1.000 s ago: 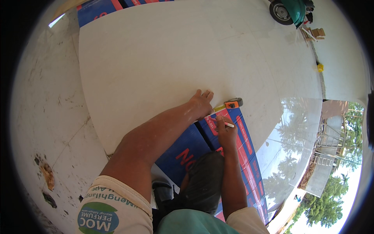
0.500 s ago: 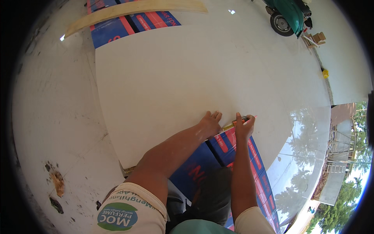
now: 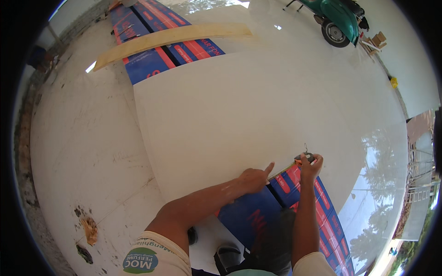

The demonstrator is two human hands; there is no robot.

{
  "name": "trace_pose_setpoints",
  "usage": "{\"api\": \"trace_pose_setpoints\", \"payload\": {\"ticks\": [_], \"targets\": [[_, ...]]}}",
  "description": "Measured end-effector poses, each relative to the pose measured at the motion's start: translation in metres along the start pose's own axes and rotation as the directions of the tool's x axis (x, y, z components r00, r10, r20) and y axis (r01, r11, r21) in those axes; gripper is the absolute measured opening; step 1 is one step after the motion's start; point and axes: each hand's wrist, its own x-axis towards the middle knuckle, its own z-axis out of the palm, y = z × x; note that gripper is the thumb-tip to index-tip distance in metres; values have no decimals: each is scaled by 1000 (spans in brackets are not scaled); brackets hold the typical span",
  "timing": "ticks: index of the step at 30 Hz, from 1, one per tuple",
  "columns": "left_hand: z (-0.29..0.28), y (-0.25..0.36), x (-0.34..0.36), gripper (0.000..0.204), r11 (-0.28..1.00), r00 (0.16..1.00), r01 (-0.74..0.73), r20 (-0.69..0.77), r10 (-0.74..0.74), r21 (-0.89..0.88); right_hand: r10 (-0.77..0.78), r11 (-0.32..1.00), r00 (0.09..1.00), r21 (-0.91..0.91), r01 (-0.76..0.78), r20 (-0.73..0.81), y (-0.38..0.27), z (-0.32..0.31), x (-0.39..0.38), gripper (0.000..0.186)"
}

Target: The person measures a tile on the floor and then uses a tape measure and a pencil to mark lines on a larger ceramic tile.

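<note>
A large white board (image 3: pixel 207 115) lies over blue and red printed cardboard (image 3: pixel 244 216) in front of me. My right hand (image 3: pixel 311 168) grips a dark tape measure (image 3: pixel 304 158) with some orange on it, at the board's near right corner. From its case a short length of blade runs left along the board's near edge. There my left hand (image 3: pixel 253 180) closes at the blade's other end, one digit sticking up and the other fingers curled under. Those curled fingertips are partly hidden.
A wooden plank (image 3: pixel 170 39) lies across the cardboard beyond the board. At the far right stands a green scooter (image 3: pixel 338 20), with wood scraps (image 3: pixel 375 43) by the wall. Brown debris (image 3: pixel 90 230) lies on the glossy floor at left. My shoe (image 3: pixel 228 255) is below.
My left hand has gone from fingers spread on the board to curled with one digit raised. The right hand still holds the tape measure. The whole view has shifted, showing more of the far side.
</note>
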Motion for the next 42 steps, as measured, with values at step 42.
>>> {"api": "trace_pose_setpoints", "payload": {"ticks": [42], "targets": [[-169,-109,-80,54,963,829,100,-515,-219,-249,276,535,957,-813,-230,-89,3,-59,-3,37]]}}
